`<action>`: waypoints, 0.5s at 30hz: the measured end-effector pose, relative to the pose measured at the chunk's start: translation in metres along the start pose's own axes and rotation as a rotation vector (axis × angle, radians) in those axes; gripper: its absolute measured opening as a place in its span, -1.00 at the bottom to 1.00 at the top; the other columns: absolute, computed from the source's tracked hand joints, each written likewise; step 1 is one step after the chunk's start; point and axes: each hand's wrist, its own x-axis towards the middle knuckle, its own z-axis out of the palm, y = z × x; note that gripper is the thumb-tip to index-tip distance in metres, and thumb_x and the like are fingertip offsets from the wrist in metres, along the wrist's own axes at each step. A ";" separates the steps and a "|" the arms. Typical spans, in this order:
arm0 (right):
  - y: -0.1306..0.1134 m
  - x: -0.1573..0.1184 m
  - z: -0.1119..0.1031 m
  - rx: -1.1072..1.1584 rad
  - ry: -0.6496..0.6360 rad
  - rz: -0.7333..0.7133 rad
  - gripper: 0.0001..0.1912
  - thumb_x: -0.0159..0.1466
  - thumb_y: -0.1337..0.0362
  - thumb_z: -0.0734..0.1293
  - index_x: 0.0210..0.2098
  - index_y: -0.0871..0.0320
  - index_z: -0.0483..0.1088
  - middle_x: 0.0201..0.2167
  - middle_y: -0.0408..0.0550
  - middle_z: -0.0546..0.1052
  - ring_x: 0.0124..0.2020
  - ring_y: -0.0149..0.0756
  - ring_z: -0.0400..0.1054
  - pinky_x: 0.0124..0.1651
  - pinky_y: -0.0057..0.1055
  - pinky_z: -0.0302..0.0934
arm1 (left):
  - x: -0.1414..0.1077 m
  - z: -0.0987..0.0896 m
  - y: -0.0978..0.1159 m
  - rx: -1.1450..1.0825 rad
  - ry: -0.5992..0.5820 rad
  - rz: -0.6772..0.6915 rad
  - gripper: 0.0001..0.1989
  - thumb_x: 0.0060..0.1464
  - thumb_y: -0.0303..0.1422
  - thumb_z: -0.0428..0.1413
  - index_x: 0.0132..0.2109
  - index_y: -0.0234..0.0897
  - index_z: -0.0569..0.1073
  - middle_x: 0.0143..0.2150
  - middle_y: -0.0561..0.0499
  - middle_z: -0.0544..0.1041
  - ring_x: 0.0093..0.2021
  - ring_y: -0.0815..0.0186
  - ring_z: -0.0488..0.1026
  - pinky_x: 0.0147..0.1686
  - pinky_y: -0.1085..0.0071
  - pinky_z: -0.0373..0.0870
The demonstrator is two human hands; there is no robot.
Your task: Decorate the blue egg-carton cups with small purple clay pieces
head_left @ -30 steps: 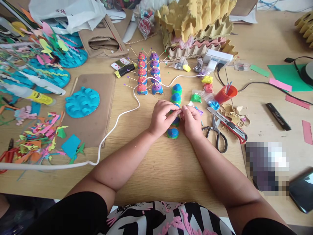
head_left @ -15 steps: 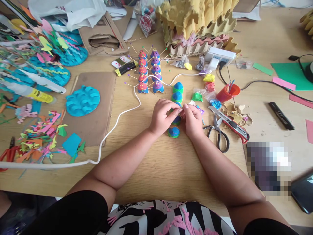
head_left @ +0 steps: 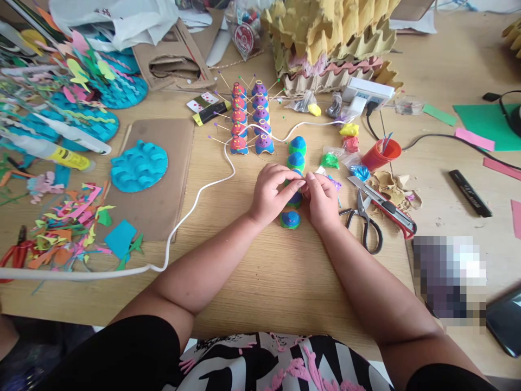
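Observation:
My left hand and my right hand meet at the fingertips above a column of blue and green clay pieces. Both are pinched closed; whatever lies between the fingertips is too small to make out. The nearest blue and green piece sits below the hands on the table. Two others, the top one and the one under it, show beyond the fingers, and the middle of the column is partly hidden. Further left stand a row of red figures and a row of purple figures with pins.
Scissors, a red box cutter and an orange cup lie or stand right of my hands. A white cable crosses the table at left. Egg trays are stacked behind. Cardboard bears a blue disc.
The whole view has shifted very slightly. My hands remain pinched together in nearly the same place.

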 end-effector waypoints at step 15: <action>-0.001 0.001 0.001 0.047 0.013 0.001 -0.17 0.20 -0.50 0.49 -0.62 0.08 0.21 -0.61 -0.24 0.18 -0.49 -0.42 0.00 -0.37 -0.32 0.04 | 0.000 0.001 -0.004 -0.022 0.003 0.095 -0.79 0.49 -0.16 0.27 -0.04 -0.14 0.74 -0.11 0.00 0.76 -0.03 0.25 0.66 0.09 0.23 0.58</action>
